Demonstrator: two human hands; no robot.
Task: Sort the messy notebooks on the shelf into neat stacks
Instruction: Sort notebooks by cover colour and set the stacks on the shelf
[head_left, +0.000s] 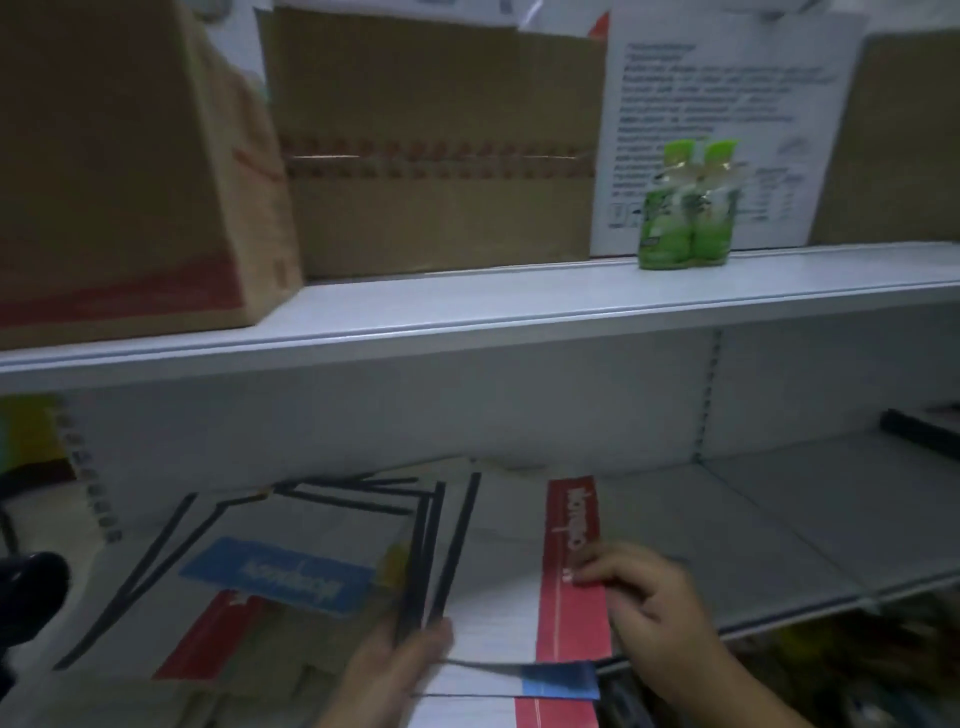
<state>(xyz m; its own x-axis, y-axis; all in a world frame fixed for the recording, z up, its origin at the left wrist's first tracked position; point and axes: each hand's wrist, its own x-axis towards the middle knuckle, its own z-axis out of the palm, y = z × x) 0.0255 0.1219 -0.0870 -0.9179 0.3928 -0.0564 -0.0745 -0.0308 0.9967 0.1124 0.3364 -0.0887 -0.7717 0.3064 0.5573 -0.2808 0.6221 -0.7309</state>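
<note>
We see the white red-banded paper notebook (498, 597) lying topmost on the lower white shelf (753, 519). Left hand (400, 665) fingers grip its left edge, right hand (660, 608) fingers clamp its red band.

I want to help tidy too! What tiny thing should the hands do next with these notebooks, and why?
Probably nudge the red-banded notebook square over the blue-cornered notebook under it. The right hand holds it by the red band, the left hand is at the black-spined notebooks beside it, and the edges do not line up.
</note>
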